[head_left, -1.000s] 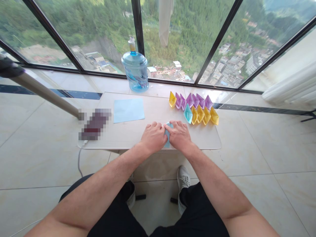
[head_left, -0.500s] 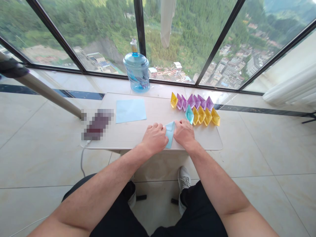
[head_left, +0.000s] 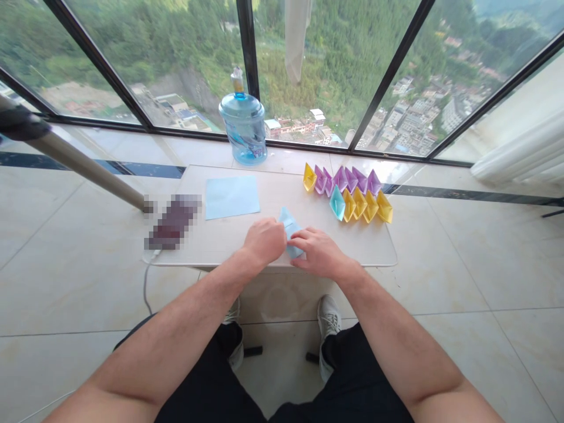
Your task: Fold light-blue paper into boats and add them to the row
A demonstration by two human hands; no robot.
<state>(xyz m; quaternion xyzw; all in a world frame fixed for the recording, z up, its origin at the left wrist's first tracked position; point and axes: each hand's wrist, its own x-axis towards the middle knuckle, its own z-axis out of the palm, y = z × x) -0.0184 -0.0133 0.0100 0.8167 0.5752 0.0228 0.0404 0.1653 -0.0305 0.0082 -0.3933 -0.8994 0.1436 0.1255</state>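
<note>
A partly folded light blue paper (head_left: 291, 231) is held between both my hands over the near edge of the small table (head_left: 220, 241). My left hand (head_left: 263, 239) pinches its left side with fingers closed. From the right, my right hand (head_left: 318, 251) grips it, fingers curled on the lower part. The paper's upper tip sticks up between the hands. A flat light blue sheet (head_left: 232, 197) lies further back on the left. Finished paper boats (head_left: 352, 194) in yellow, purple and one teal stand in two rows at the back right.
A blue water jug (head_left: 244, 126) stands on the sill behind the table, before tall windows. A blurred dark object (head_left: 173, 221) lies at the table's left end, with a cable hanging below. A pole (head_left: 79, 164) slants in from the left. My legs and shoes are under the table.
The blue paper was pressed flat on the table under both hands. Now it is lifted and turned, held pinched between them. My right hand has moved nearer and lower.
</note>
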